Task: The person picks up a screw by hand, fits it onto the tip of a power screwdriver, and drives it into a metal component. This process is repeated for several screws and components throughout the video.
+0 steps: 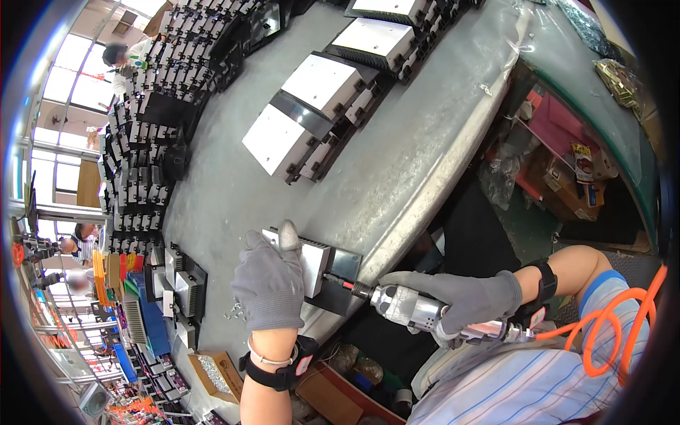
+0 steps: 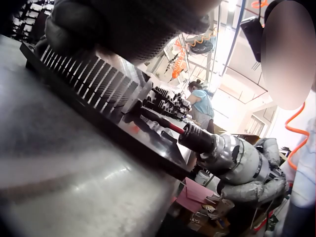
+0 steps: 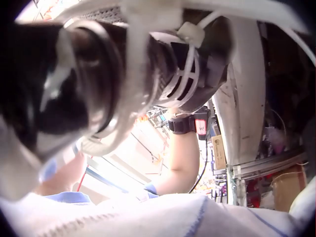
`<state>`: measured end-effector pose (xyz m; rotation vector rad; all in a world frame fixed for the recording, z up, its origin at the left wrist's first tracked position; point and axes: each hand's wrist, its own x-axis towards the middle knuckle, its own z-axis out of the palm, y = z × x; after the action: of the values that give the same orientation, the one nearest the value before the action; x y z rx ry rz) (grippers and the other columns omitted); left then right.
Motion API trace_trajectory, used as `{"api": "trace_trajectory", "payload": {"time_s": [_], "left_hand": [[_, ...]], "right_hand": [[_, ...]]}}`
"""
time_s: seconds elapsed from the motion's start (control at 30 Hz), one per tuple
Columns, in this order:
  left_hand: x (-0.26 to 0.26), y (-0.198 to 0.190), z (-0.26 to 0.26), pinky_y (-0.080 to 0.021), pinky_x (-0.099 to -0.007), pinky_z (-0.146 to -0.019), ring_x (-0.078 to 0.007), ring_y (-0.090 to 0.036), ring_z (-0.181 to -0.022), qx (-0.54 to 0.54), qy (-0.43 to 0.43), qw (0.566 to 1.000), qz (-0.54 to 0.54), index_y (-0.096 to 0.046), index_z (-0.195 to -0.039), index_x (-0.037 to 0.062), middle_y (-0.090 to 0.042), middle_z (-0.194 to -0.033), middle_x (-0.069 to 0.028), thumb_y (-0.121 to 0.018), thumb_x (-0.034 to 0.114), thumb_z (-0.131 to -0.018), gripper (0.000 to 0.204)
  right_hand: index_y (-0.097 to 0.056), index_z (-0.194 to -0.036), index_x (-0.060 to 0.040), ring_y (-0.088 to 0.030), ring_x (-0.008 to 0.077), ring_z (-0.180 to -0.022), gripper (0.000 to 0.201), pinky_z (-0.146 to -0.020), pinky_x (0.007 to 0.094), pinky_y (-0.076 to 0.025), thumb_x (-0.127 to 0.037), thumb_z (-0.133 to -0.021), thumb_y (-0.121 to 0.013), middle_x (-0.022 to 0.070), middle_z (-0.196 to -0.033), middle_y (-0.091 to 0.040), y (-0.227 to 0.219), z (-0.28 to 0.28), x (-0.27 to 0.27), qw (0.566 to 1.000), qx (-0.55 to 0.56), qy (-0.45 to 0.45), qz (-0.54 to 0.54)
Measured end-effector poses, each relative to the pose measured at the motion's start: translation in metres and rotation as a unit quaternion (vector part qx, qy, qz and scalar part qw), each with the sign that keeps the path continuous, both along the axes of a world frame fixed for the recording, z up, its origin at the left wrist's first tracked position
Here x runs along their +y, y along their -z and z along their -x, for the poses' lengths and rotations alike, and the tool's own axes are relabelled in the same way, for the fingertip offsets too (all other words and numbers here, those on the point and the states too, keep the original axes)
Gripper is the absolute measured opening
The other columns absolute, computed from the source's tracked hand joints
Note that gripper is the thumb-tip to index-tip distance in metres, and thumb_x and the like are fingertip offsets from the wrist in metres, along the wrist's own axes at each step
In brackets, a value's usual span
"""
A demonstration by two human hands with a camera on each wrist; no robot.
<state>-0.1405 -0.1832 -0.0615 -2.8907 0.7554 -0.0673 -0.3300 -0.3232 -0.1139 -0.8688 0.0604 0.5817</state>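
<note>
My gloved left hand point(image 1: 270, 273) grips a finned metal block point(image 1: 315, 263) on its black base plate point(image 1: 347, 268) at the near edge of the grey table point(image 1: 368, 177). In the left wrist view the fins point(image 2: 94, 81) run under my glove point(image 2: 123, 22). My gloved right hand point(image 1: 467, 297) grips a silver pneumatic screwdriver point(image 1: 411, 309), whose bit point(image 1: 338, 282) meets the side of the block. The left wrist view shows the bit point(image 2: 158, 118) against the block and the chuck point(image 2: 200, 139) behind it. An orange coiled air hose point(image 1: 609, 319) trails from the tool. The right wrist view shows only the tool body point(image 3: 98, 84) close up.
Several more finned blocks with white tops point(image 1: 322, 88) lie in a row farther along the table. Stacks of black parts point(image 1: 152, 120) line the left side. Small screws point(image 1: 237, 309) lie by my left wrist. A cardboard box point(image 1: 216, 372) sits below. Other people point(image 1: 120, 60) work in the background.
</note>
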Motion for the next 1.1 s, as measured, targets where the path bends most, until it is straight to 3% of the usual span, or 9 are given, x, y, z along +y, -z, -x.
{"api": "trace_trajectory", "payload": {"time_s": [0.13,0.17,0.23,0.3,0.37,0.43,0.5,0.73,1.1], "left_hand": [[0.006,-0.023,0.0,-0.045,-0.0461,-0.075,-0.0412,-0.057,-0.09,0.079,-0.013,0.996,0.051,-0.048,-0.109,-0.0015,-0.058,-0.096,-0.0256,-0.054,0.052,-0.082,0.06],[0.03,-0.011,-0.014,-0.043,-0.047,-0.084,-0.0441,-0.051,-0.104,-0.043,0.184,0.982,0.025,-0.043,-0.125,0.0007,-0.053,-0.113,-0.0285,-0.061,0.057,-0.074,0.078],[0.037,-0.02,-0.008,-0.038,-0.0471,-0.093,-0.045,-0.039,-0.119,0.078,0.281,0.956,-0.029,-0.04,-0.132,0.0061,-0.036,-0.132,-0.0291,-0.069,0.057,-0.065,0.089],[0.033,-0.021,-0.01,-0.033,-0.048,-0.099,-0.0453,-0.034,-0.124,0.12,0.2,0.972,-0.029,-0.038,-0.135,0.0121,-0.032,-0.135,-0.0291,-0.072,0.056,-0.059,0.094],[0.048,-0.017,-0.051,-0.032,-0.0468,-0.101,-0.0436,-0.035,-0.124,-0.085,0.201,0.96,-0.175,-0.032,-0.14,0.0146,-0.033,-0.135,-0.0278,-0.071,0.042,-0.066,0.087],[0.034,-0.027,-0.081,-0.031,-0.0455,-0.102,-0.0408,-0.034,-0.125,-0.133,0.079,0.983,-0.097,-0.029,-0.141,0.0123,-0.034,-0.136,-0.0257,-0.068,0.036,-0.07,0.084],[-0.012,-0.057,-0.087,-0.028,-0.0455,-0.105,-0.0433,-0.029,-0.128,0.015,0.266,0.952,0.151,-0.022,-0.141,0.003,-0.033,-0.136,-0.0267,-0.071,0.046,-0.068,0.098],[-0.157,-0.037,-0.099,-0.032,-0.0444,-0.103,-0.0419,-0.032,-0.126,0.267,0.314,0.907,0.087,-0.013,-0.145,0.0208,-0.033,-0.137,-0.0229,-0.075,0.063,-0.049,0.123],[-0.12,-0.028,-0.076,-0.037,-0.0459,-0.097,-0.0417,-0.038,-0.121,0.174,0.282,0.943,0.035,-0.006,-0.146,0.022,-0.037,-0.134,-0.0201,-0.069,0.059,-0.057,0.115]], "right_hand": [[-0.008,-0.144,-0.0116,-0.056,0.0143,-0.071,0.092,-0.061,0.0269,-0.051,-0.004,-0.065,-0.056,0.0098,-0.095,-0.05,-0.003,0.001,-0.009,1.0,-0.001,0.001,-0.031],[-0.013,-0.143,-0.0126,-0.057,0.0146,-0.061,0.088,-0.056,0.0262,-0.051,-0.001,-0.065,-0.053,0.0086,-0.088,-0.048,0.001,0.005,-0.005,0.996,-0.063,0.063,-0.007],[-0.009,-0.144,-0.0138,-0.06,0.0151,-0.064,0.091,-0.058,0.0269,-0.052,0.0,-0.065,-0.052,0.0096,-0.091,-0.05,0.01,0.017,-0.013,0.994,-0.067,0.044,0.072],[-0.006,-0.144,-0.0139,-0.061,0.0165,-0.067,0.094,-0.061,0.0287,-0.052,-0.002,-0.065,-0.054,0.0112,-0.093,-0.052,-0.002,0.02,-0.025,0.992,-0.068,0.021,0.102],[-0.006,-0.144,-0.0134,-0.061,0.0165,-0.07,0.094,-0.065,0.0294,-0.052,-0.003,-0.065,-0.055,0.0112,-0.094,-0.052,-0.007,0.026,-0.033,0.989,-0.073,0.018,0.124],[-0.006,-0.144,-0.0122,-0.061,0.017,-0.074,0.093,-0.068,0.0294,-0.051,-0.004,-0.066,-0.055,0.0114,-0.097,-0.052,-0.004,0.032,-0.039,0.989,-0.074,0.017,0.124],[-0.005,-0.144,-0.0113,-0.06,0.0174,-0.074,0.093,-0.067,0.0289,-0.05,-0.005,-0.066,-0.055,0.0122,-0.099,-0.052,-0.003,0.035,-0.043,0.986,-0.082,0.025,0.145],[-0.006,-0.144,-0.0102,-0.059,0.0201,-0.077,0.093,-0.068,0.0293,-0.05,-0.005,-0.065,-0.056,0.0149,-0.102,-0.051,0.003,0.044,-0.06,0.984,-0.084,0.076,0.14],[-0.015,-0.142,-0.0122,-0.059,0.0169,-0.061,0.087,-0.053,0.0283,-0.053,-0.003,-0.065,-0.053,0.0109,-0.09,-0.047,-0.032,0.03,-0.104,0.974,0.005,0.219,0.055]]}}
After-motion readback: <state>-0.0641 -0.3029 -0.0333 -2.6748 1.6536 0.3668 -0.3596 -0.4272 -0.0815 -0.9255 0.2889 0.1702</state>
